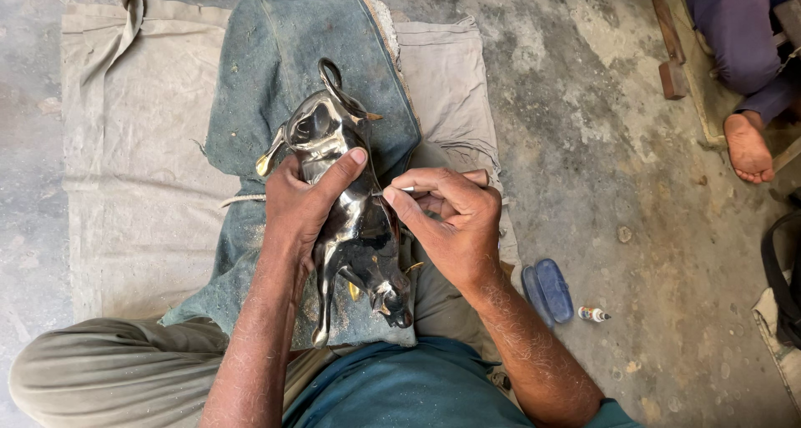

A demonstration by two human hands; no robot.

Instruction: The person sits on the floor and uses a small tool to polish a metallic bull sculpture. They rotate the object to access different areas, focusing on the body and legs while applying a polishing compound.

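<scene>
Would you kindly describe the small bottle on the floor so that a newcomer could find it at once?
Start at the pale cloth spread over the grey concrete floor, then look to its right, past the pair of blue sandals. Just right of them lies the small bottle, on its side, white with an orange band, far smaller than anything beside it.

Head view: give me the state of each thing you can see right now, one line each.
Metal bull: lying on its side on the denim cloth, gripped.
Left hand: clamped over the bull.
Right hand: pinching a thin tool.
Tool: tip against the bull.
Denim cloth: spread over the lap.
Small bottle: lying on the floor.
</scene>
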